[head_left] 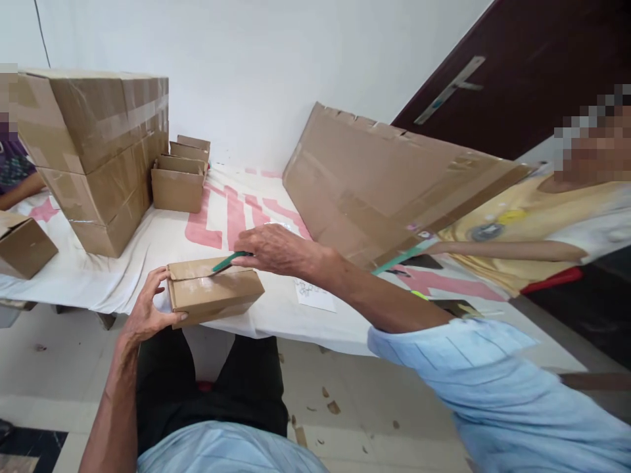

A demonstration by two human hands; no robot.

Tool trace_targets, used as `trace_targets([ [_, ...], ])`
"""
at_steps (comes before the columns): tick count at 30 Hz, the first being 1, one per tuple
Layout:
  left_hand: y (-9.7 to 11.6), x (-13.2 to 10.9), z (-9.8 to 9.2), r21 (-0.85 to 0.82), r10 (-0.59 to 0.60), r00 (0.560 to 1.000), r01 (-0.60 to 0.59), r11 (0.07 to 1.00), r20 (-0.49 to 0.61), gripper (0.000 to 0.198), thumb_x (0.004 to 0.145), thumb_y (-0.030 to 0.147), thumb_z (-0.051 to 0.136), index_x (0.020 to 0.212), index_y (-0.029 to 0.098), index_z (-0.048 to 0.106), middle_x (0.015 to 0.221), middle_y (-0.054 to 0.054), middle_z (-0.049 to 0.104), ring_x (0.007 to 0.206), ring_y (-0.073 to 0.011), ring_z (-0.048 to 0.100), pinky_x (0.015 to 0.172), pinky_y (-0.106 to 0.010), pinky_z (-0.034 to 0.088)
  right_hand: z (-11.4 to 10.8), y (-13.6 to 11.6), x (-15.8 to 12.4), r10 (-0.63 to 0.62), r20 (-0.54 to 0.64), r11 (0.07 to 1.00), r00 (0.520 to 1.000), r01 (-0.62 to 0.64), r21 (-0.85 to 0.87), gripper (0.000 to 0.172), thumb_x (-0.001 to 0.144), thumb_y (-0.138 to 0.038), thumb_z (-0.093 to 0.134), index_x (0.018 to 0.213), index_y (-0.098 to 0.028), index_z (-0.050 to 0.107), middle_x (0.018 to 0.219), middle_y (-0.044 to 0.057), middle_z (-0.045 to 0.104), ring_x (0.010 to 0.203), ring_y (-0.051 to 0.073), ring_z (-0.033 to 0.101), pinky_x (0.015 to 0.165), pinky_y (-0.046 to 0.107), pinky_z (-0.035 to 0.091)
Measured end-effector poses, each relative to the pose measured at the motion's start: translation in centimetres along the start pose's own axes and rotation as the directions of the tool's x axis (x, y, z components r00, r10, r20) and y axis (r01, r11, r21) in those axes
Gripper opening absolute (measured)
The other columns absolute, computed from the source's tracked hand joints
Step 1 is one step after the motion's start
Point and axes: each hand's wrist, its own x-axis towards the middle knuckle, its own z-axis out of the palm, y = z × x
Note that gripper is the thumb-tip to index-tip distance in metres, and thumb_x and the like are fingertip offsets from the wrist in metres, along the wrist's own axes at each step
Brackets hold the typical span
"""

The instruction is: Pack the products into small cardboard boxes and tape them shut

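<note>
A small closed cardboard box [217, 297] with shiny tape on top lies at the front edge of the cloth-covered table. My left hand [148, 307] grips its left end, thumb on the near side and fingers at the far corner. In my right hand [276, 249] is a slim green utility knife [229, 261], closed in the fingers. Its tip meets the box top near the flap seam; whether it has gone into the tape I cannot tell.
Large taped cartons [106, 151] are stacked at left, with small open boxes [177, 187] beside them. Another box [27, 246] sits far left. A big cardboard sheet [374, 177] leans behind, and a printed paper [315, 295] lies right. People sit at both sides.
</note>
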Motion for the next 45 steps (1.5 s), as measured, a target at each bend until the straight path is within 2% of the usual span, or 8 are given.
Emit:
trace_targets([
  [5, -0.1, -0.2, -0.8, 0.023, -0.012, 1.0, 0.012, 1.0, -0.007, 0.085, 0.072, 0.044, 0.094, 0.147, 0.031, 0.055, 0.161, -0.014, 0.046, 0.154, -0.0393, 0.044, 0.117, -0.058, 0.051, 2.3, 6.3, -5.6, 0.108, -0.094, 0.982, 0.99, -0.091, 0.166, 0.039, 0.108, -0.054, 0.058, 0.091, -0.024, 0.078, 0.086, 0.006, 0.073, 0.076, 0.021, 0.061, 0.068, 0.033, 0.037],
  [9, 0.1, -0.5, -2.1, 0.037, -0.035, 0.999, 0.035, 0.999, 0.012, 0.094, 0.072, 0.047, 0.094, 0.154, 0.033, 0.051, 0.163, -0.014, 0.042, 0.156, -0.0404, 0.043, 0.119, -0.059, 0.049, 5.1, 8.9, -9.9, 0.296, -0.316, 0.927, 0.901, -0.192, 0.321, 0.038, 0.103, -0.06, 0.061, 0.089, -0.03, 0.079, 0.086, 0.007, 0.074, 0.072, 0.023, 0.061, 0.066, 0.036, 0.042],
  [20, 1.1, 0.9, -4.1, 0.091, -0.121, 0.985, 0.11, 0.99, 0.126, 0.123, 0.068, 0.047, 0.095, 0.171, 0.033, 0.03, 0.17, -0.016, 0.035, 0.157, -0.0466, 0.038, 0.119, -0.064, 0.049, 25.7, 0.0, -10.3, 0.643, -0.421, 0.743, 0.639, -0.388, 0.546, 0.036, 0.106, -0.043, 0.046, 0.119, -0.02, 0.07, 0.098, 0.013, 0.07, 0.092, 0.03, 0.069, 0.084, 0.046, 0.06],
  [25, 1.4, 1.2, -4.4, 0.082, -0.132, 0.982, 0.122, 0.989, 0.134, 0.126, 0.067, 0.05, 0.097, 0.173, 0.033, 0.03, 0.172, -0.016, 0.034, 0.157, -0.0475, 0.038, 0.119, -0.063, 0.05, 22.3, -0.7, -7.7, 0.612, -0.453, 0.737, 0.648, -0.259, 0.625, 0.041, 0.109, -0.05, 0.044, 0.122, -0.021, 0.07, 0.114, 0.015, 0.071, 0.112, 0.03, 0.068, 0.099, 0.049, 0.059],
  [29, 1.2, 1.3, -4.6, 0.035, -0.148, 0.979, 0.144, 0.989, 0.143, 0.134, 0.064, 0.062, 0.098, 0.174, 0.032, 0.028, 0.177, -0.017, 0.028, 0.161, -0.0488, 0.033, 0.122, -0.062, 0.048, 15.6, -1.3, -4.3, 0.431, -0.475, 0.791, 0.767, -0.068, 0.609, 0.044, 0.105, -0.047, 0.06, 0.142, -0.024, 0.064, 0.139, 0.015, 0.068, 0.131, 0.031, 0.062, 0.112, 0.052, 0.054],
  [34, 1.1, 1.0, -5.2, -0.069, -0.153, 0.975, 0.166, 0.984, 0.158, 0.116, 0.08, 0.087, 0.071, 0.173, 0.03, 0.033, 0.18, -0.016, 0.03, 0.16, -0.0502, 0.035, 0.119, -0.062, 0.05, 11.0, -2.6, -1.9, 0.196, -0.455, 0.852, 0.869, 0.079, 0.518, 0.036, 0.097, -0.036, 0.075, 0.131, -0.024, 0.068, 0.128, 0.012, 0.072, 0.12, 0.031, 0.065, 0.106, 0.05, 0.057],
  [39, 1.6, 1.1, -5.1, -0.042, -0.196, 0.977, 0.201, 0.979, 0.088, 0.091, 0.093, 0.083, 0.057, 0.168, 0.035, 0.044, 0.178, -0.009, 0.038, 0.158, -0.0477, 0.039, 0.119, -0.066, 0.049, 12.0, -4.9, -3.9, 0.237, -0.569, 0.916, 0.788, 0.014, 0.401, 0.011, 0.101, -0.025, 0.064, 0.108, -0.025, 0.073, 0.106, 0.012, 0.072, 0.101, 0.03, 0.066, 0.09, 0.046, 0.058],
  [45, 2.0, 1.3, -4.5, 0.043, -0.202, 0.971, 0.198, 0.979, 0.125, 0.12, 0.076, 0.074, 0.083, 0.174, 0.03, 0.03, 0.177, -0.016, 0.034, 0.157, -0.0483, 0.041, 0.115, -0.058, 0.055, 16.0, -8.2, -6.6, 0.138, -0.653, 0.969, 0.745, 0.034, 0.244, 0.017, 0.1, -0.017, 0.058, 0.1, -0.025, 0.073, 0.102, 0.011, 0.072, 0.096, 0.027, 0.065, 0.087, 0.045, 0.055],
])
